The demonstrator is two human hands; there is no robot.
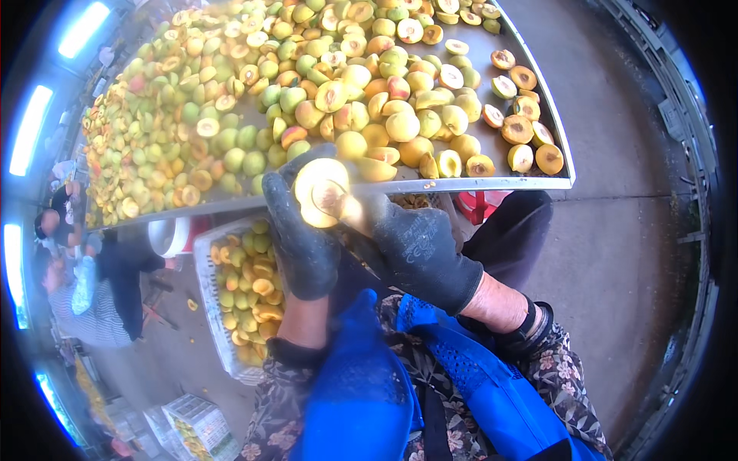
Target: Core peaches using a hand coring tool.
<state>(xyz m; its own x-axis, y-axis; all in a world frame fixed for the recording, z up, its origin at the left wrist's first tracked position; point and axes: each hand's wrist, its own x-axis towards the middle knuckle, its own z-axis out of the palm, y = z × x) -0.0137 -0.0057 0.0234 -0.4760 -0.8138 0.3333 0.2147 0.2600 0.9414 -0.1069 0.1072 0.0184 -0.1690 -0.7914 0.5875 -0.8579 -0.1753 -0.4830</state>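
Observation:
My left hand (305, 253), in a dark work glove, holds a halved peach (313, 176) cut side up, just over the near edge of the metal table. Its pale flesh is overexposed around the pit area. My right hand (421, 248), also gloved, is curled against the right side of that half. A pale, blurred tip between the right hand and the fruit cannot be made out as a finger or a tool. Many whole and halved yellow-green peaches (402, 125) lie on the metal table (478, 184) in front of me.
Below the table at left stands a white plastic crate (222, 340) of halved peaches. A white bucket (168, 236) is beyond it, with another person (95, 305) seated farther left. More crates (202, 423) stand at the lower left. A red item (475, 206) sits under the table edge.

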